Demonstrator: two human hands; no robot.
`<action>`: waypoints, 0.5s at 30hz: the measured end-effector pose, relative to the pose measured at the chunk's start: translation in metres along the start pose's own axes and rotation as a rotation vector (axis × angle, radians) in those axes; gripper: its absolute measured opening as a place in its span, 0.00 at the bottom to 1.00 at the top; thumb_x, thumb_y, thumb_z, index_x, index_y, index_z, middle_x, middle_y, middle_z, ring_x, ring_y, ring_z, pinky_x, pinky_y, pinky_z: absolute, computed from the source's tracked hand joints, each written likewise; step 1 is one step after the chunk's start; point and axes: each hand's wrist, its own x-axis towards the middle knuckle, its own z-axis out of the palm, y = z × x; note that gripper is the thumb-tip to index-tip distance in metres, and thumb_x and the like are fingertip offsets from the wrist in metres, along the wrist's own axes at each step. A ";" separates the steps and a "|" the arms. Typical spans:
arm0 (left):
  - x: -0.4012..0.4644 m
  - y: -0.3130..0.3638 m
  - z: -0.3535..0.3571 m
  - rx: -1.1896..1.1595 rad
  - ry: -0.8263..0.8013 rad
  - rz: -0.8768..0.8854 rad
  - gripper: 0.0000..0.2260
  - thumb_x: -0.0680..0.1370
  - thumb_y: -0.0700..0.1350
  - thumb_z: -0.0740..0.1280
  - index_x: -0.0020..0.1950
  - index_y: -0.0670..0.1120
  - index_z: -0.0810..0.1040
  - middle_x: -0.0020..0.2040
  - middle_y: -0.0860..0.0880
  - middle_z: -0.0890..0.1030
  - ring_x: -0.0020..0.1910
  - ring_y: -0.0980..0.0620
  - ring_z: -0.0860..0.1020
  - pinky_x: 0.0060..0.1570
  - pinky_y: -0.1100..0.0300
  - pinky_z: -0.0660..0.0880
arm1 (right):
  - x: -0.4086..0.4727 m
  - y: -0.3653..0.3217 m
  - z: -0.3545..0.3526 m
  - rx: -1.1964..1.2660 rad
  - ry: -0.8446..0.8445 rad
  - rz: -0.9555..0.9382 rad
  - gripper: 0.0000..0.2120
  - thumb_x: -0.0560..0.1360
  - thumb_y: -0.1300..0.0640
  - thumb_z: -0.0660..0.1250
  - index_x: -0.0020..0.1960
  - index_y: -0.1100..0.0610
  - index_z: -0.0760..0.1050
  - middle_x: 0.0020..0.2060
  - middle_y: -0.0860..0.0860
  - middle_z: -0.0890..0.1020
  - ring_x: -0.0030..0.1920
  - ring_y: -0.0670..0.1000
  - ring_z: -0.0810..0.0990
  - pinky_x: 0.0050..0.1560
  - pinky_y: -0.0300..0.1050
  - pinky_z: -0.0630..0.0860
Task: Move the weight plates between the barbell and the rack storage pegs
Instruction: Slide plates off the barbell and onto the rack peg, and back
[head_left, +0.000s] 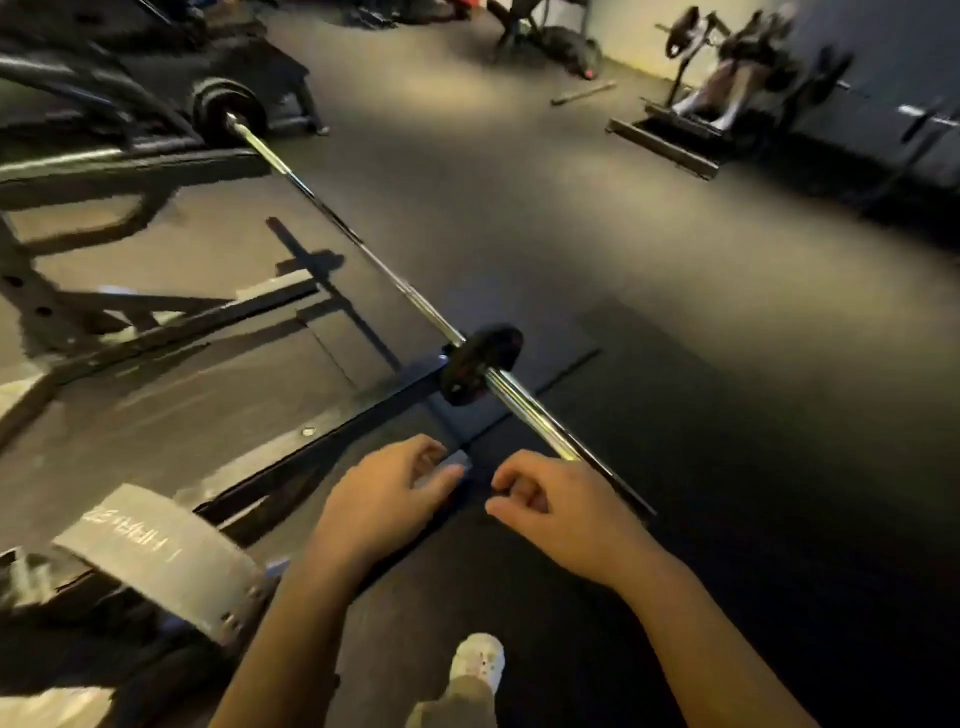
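A chrome barbell (395, 280) runs diagonally from upper left to lower centre, a small black plate (480, 371) on its near sleeve, larger black plates (228, 111) at its far end.

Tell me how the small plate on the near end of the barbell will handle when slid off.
The small plate is probably dense, heavy for its size. On the smooth chrome sleeve it should slide easily. Being round, it may roll if set down on edge.

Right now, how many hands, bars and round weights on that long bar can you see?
Hands: 2, the left hand and the right hand, both loosely curled, holding nothing I can make out.
Long bar: 1, the shiny barbell.
Round weights on it: 1 small plate at the near end, plus a dark stack at the far end, too blurred to count.
Total: 4 things, plus that stack.
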 end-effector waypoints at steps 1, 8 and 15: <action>0.027 0.017 0.013 0.009 -0.022 0.023 0.16 0.76 0.62 0.63 0.58 0.55 0.75 0.54 0.55 0.80 0.53 0.53 0.79 0.54 0.52 0.76 | 0.010 0.021 -0.016 -0.006 -0.003 0.052 0.10 0.76 0.45 0.66 0.56 0.45 0.74 0.41 0.44 0.77 0.41 0.41 0.76 0.45 0.37 0.76; 0.126 0.087 0.044 0.073 -0.071 0.032 0.16 0.78 0.60 0.62 0.62 0.56 0.73 0.55 0.56 0.78 0.52 0.57 0.77 0.53 0.55 0.76 | 0.059 0.117 -0.079 0.105 -0.021 0.177 0.09 0.76 0.45 0.66 0.54 0.44 0.73 0.44 0.43 0.78 0.45 0.40 0.78 0.49 0.38 0.77; 0.165 0.104 0.064 0.022 -0.022 -0.200 0.17 0.78 0.59 0.61 0.63 0.55 0.73 0.57 0.55 0.78 0.54 0.57 0.76 0.56 0.55 0.75 | 0.144 0.183 -0.119 0.171 -0.200 0.034 0.06 0.76 0.48 0.66 0.52 0.45 0.73 0.43 0.44 0.79 0.45 0.41 0.79 0.49 0.40 0.78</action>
